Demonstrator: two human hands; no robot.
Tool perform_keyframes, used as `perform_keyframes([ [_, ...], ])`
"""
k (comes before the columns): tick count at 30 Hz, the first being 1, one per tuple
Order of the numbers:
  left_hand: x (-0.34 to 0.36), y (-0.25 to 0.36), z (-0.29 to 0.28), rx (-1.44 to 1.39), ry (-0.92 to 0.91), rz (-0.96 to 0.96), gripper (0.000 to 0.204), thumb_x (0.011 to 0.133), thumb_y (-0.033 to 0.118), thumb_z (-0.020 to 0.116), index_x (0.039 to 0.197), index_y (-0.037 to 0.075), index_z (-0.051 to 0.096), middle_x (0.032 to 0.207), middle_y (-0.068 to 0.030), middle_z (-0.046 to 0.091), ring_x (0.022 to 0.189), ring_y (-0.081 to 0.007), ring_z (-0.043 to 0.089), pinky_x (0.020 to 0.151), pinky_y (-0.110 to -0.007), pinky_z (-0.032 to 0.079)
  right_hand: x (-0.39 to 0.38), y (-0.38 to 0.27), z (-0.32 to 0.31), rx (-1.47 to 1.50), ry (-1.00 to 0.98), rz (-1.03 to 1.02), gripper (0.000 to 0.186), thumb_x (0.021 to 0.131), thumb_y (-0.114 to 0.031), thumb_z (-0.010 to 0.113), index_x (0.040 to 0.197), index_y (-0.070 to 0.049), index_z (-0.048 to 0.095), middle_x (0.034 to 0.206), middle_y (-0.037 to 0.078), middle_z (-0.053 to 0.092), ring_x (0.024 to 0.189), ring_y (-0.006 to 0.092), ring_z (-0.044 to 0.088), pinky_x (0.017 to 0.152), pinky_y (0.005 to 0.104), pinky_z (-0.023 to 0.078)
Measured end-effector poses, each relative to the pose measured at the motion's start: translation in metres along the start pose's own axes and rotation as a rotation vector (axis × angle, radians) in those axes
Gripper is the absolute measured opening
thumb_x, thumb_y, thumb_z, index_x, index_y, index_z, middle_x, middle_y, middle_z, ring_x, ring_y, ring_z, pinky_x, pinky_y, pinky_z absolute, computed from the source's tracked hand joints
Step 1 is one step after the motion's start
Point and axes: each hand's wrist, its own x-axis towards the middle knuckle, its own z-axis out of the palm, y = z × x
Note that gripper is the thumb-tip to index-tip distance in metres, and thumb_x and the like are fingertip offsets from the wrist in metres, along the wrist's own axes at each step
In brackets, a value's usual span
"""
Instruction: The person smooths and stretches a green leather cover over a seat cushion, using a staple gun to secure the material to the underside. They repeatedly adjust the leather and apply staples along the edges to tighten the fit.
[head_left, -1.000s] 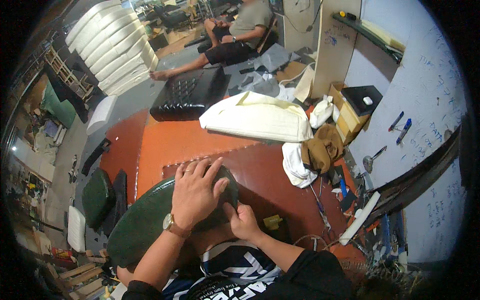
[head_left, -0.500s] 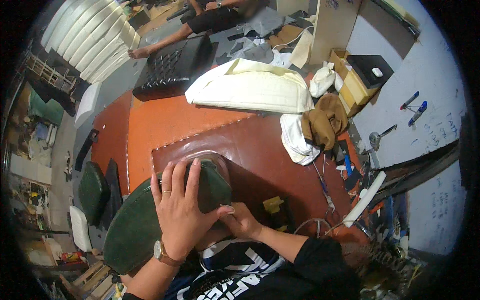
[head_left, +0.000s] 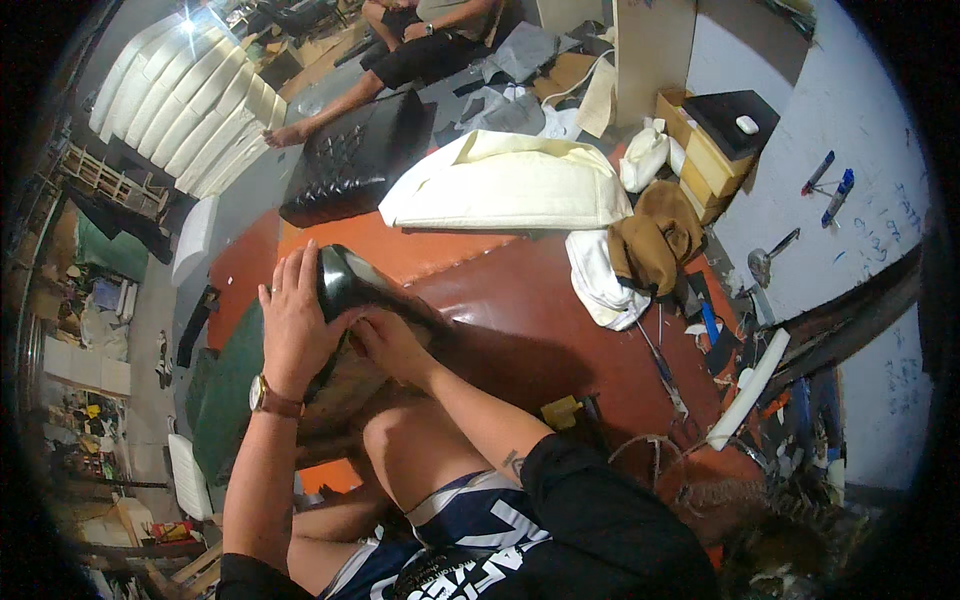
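My L hand (head_left: 295,325) fingers spread flat on green cushion (head_left: 340,285); R hand (head_left: 385,340) grips its underside, fingers hidden, can't tell.

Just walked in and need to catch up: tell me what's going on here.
A person sits on the floor working on a dark green upholstered cushion tipped up on edge against their knee. Their left hand lies flat over its top; the right hand grips the edge beside it. Brown leather sheet lies spread in front, a cream cushion beyond.
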Motion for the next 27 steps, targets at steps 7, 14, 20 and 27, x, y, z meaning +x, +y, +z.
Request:
perform_keyframes([
  [7, 0.013, -0.028, 0.019, 0.057, 0.000, -0.082, 0.099, 0.082, 0.022, 0.088, 0.164, 0.008, 0.035, 0.167, -0.0178, 0.041, 0.156, -0.0381, 0.038, 0.123, -0.064, 0.033, -0.102, 0.035, -0.066, -0.628, 0.225, 0.345, 0.035, 0.098, -0.026, 0.074, 0.124, -0.002, 0.072, 0.114, 0.023, 0.075, 0.105, 0.0371, 0.074, 0.093, 0.0449, 0.057],
  [14, 0.007, -0.030, 0.037, 0.145, 0.101, -0.069, 0.091, 0.084, 0.020, 0.085, 0.161, 0.004, 0.039, 0.165, -0.0206, 0.043, 0.154, -0.0400, 0.040, 0.124, -0.060, 0.035, -0.351, 0.073, -0.155, -1.117, 0.495, 0.982, 0.054, 0.082, -0.029, 0.088, 0.119, 0.000, 0.062, 0.118, 0.024, 0.066, 0.117, 0.0440, 0.062, 0.098, 0.0528, 0.051],
  [20, 0.007, -0.028, 0.042, 0.139, 0.170, -0.041, 0.068, 0.094, 0.013, 0.066, 0.157, 0.000, 0.044, 0.162, -0.0232, 0.047, 0.150, -0.0426, 0.046, 0.120, -0.061, 0.039, -0.338, 0.076, -0.146, -1.301, 0.464, 1.114, 0.062, 0.082, -0.034, 0.089, 0.126, 0.002, 0.061, 0.125, 0.025, 0.065, 0.125, 0.0443, 0.060, 0.107, 0.0524, 0.049],
  [27, 0.008, -0.020, 0.037, 0.184, 0.218, -0.004, 0.054, 0.102, 0.009, 0.052, 0.153, -0.003, 0.047, 0.158, -0.0240, 0.051, 0.147, -0.0432, 0.050, 0.118, -0.062, 0.042, -0.282, 0.049, -0.183, -0.977, 0.351, 1.038, 0.067, 0.086, -0.049, 0.080, 0.124, 0.004, 0.066, 0.123, 0.028, 0.071, 0.121, 0.0426, 0.068, 0.101, 0.0511, 0.054],
])
